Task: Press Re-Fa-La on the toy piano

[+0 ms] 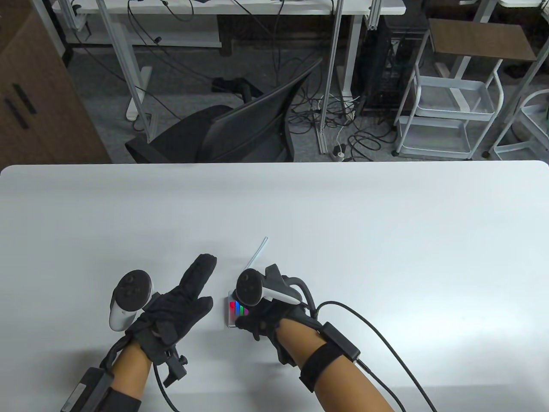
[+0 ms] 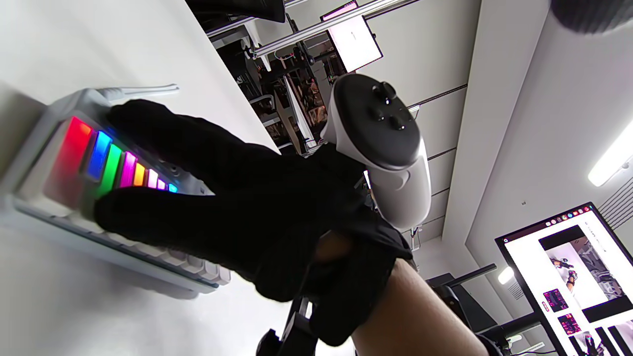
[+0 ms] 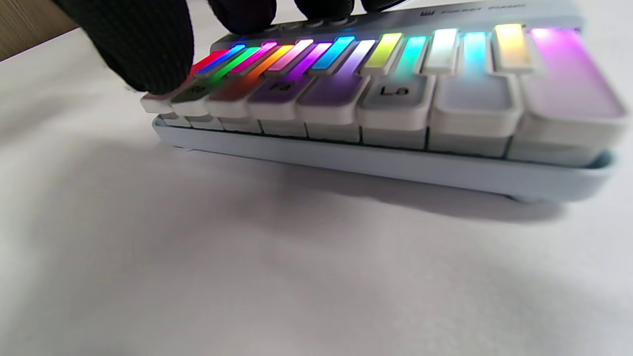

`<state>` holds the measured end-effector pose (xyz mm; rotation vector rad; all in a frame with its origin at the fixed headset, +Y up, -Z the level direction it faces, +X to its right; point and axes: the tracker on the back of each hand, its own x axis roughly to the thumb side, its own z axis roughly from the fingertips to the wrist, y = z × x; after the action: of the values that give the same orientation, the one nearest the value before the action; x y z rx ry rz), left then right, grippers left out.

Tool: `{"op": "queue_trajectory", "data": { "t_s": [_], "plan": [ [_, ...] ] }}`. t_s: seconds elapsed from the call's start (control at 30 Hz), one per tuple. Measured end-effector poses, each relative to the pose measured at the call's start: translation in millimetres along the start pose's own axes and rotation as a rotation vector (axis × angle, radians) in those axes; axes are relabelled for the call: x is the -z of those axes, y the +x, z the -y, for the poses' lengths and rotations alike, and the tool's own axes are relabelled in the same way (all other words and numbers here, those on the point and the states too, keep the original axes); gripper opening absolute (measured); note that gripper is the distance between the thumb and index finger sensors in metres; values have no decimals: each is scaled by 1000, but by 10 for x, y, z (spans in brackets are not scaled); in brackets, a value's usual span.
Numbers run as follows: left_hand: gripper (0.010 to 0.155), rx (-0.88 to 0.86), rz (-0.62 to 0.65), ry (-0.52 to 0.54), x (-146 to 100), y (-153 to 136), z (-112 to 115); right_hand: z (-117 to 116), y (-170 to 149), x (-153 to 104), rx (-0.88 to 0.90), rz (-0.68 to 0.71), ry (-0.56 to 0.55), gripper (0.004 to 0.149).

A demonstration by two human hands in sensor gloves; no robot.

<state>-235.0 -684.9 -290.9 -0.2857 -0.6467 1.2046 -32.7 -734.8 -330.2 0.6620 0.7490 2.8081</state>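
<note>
The toy piano [image 1: 232, 312] lies on the white table [image 1: 386, 240], mostly hidden under my right hand [image 1: 256, 316]. In the right wrist view its keys [image 3: 400, 91] glow in rainbow colours. My right thumb [image 3: 143, 44] rests at the leftmost white key, and the other fingertips [image 3: 242, 12] sit on the button row behind the keys. The left wrist view shows the same spread: thumb [image 2: 148, 222] on the front keys, a finger [image 2: 163, 133] across the back edge. My left hand [image 1: 188, 292] lies flat and empty on the table left of the piano.
A thin white cable [image 1: 257, 252] runs from the piano's far side toward the table middle. An office chair [image 1: 240, 128] and a white cart [image 1: 450, 116] stand beyond the far table edge.
</note>
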Motion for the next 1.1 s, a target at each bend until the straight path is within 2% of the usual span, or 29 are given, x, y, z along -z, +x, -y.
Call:
{"op": "queue_trajectory", "data": {
  "t_s": [0.77,0.93,1.03,1.1],
  "plan": [
    [90,0,3,2,-1,3,-2,-21,-14,-22,-2,-5,0,72],
    [90,2,3,1,0,3,-1,-28,-32,-27,17,-5,1,72],
    [90,0,4,1,0,3,-1,7,-53,-39,39,-7,39,75],
    [90,-1,4,4,-2,3,-4,68,-87,-95,92,17,18,77]
  ]
}}
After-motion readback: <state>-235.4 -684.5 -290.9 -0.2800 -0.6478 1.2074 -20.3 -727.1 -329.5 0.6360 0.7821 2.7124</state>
